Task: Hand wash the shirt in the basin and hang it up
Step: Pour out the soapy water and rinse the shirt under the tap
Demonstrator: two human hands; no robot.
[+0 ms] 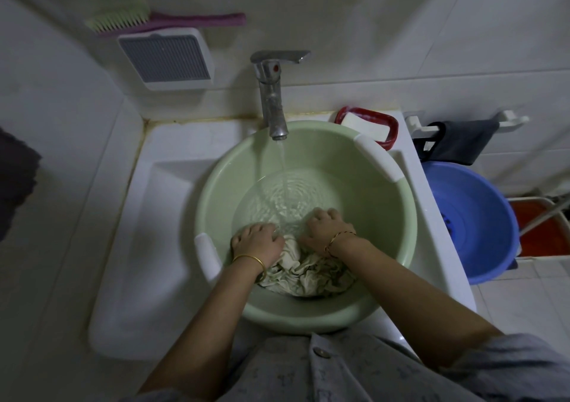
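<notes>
A pale green basin (pixel 379 210) with white handles sits in the white sink (pixel 172 185). A pale, wet shirt (pixel 308 275) lies bunched at the basin's near side, partly under water. My left hand (pixel 257 239) and my right hand (pixel 328 227) are side by side in the water, fingers curled into the cloth. Each wrist wears a bracelet. The chrome tap (pixel 271 93) runs a stream of water into the basin just beyond my hands.
A bar of white soap in a red dish (pixel 388 123) sits behind the basin at the right. A blue basin (pixel 481 216) stands on the floor at the right, with a dark cloth (pixel 462 142) on a rack above it. A brush (pixel 166 20) rests above a wall vent.
</notes>
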